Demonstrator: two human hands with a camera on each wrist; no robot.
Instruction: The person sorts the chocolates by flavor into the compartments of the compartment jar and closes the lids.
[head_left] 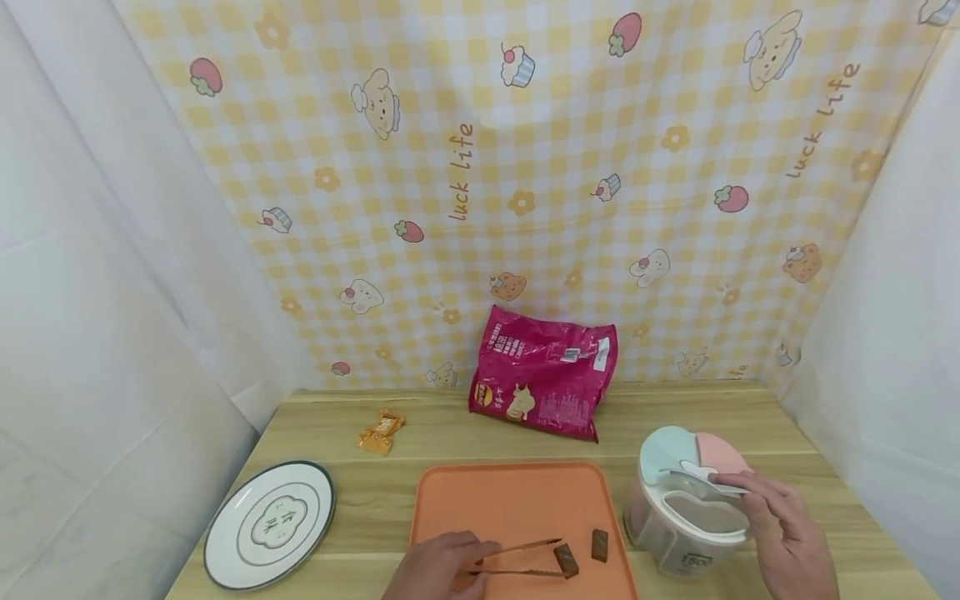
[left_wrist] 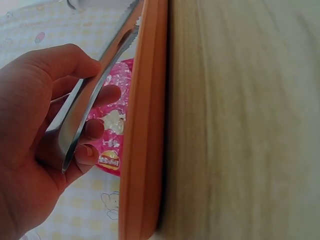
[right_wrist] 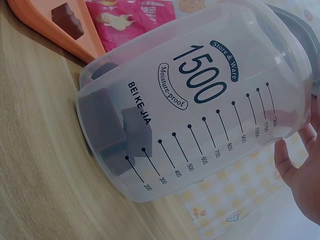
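Observation:
My left hand [head_left: 444,568] grips metal tongs [left_wrist: 75,120] above the orange tray [head_left: 510,492]. The tong tips stand on either side of a brown chocolate piece [head_left: 566,561] at the tray's right part. A second chocolate piece [head_left: 600,545] lies just right of it. To the right of the tray stands a clear storage container [right_wrist: 200,110] marked 1500, with a mint and pink lid [head_left: 667,450]. My right hand [head_left: 791,525] holds its raised lid flap [head_left: 701,481], so one opening is uncovered. Dark brown pieces [right_wrist: 102,120] show through the container's wall near the bottom.
A magenta snack bag [head_left: 547,375] leans against the checked cloth [head_left: 525,208] at the back. An orange-wrapped sweet [head_left: 381,432] lies on the wooden table [head_left: 360,517] at left. Nearer stands a white plate [head_left: 225,542] with a dark rim. White curtains flank both sides.

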